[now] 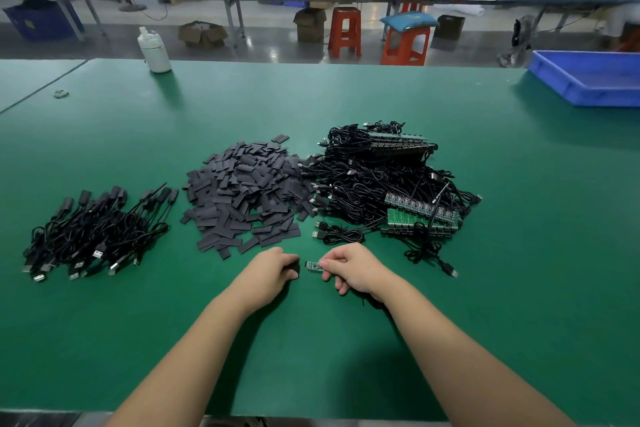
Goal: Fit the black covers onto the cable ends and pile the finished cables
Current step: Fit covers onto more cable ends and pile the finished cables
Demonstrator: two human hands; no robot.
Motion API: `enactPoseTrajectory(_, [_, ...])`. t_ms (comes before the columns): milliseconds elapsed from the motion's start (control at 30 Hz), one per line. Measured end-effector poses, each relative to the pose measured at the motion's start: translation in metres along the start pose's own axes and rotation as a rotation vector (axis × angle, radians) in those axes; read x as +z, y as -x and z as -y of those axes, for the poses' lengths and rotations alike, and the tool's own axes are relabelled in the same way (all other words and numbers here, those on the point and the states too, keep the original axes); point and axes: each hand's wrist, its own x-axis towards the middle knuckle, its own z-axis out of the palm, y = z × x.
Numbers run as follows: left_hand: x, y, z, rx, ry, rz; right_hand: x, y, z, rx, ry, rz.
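On the green surface (pixel 346 340) the right hand (pixel 353 270) pinches a small green circuit board (pixel 313 265), the left hand (pixel 273 270) curls just beside it, what it holds unclear, with black covers (pixel 246 194) heaped beyond both, finished cables (pixel 93 232) left, uncovered cables (pixel 381 180) beyond the right hand, workbenches and red stools (pixel 344 31) behind.

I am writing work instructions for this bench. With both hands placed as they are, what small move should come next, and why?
Probably bring the hands together and slide a cover over the small green board. The right hand pinches that bare board, pointed at the left hand, which is curled, apparently round a black cover, though it is hidden. The cover heap lies just beyond.
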Motion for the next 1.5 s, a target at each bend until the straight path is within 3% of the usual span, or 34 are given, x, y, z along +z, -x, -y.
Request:
enactPoseTrajectory(233, [-0.005, 0.003, 0.006, 0.060, -0.250, -0.079, 0.000, -0.003, -0.007, 0.015, -0.023, -0.017])
enactPoseTrajectory(300, [-0.005, 0.001, 0.006, 0.067, -0.215, -0.110, 0.000, -0.004, -0.008, 0.014, -0.045, -0.021])
enactPoseTrajectory(467, [-0.003, 0.003, 0.003, 0.058, 0.145, -0.183, -0.002, -0.004, -0.009, 0.015, -0.075, -0.002])
enactPoseTrajectory(767, [0.002, 0.003, 0.000, 0.033, 0.338, -0.200, -0.005, -0.001, -0.006, 0.018, -0.132, 0.013])
enactPoseTrajectory(1500, [0.012, 0.001, -0.021, 0.155, 0.157, -0.218, -0.006, -0.002, -0.011, -0.019, -0.167, 0.053])
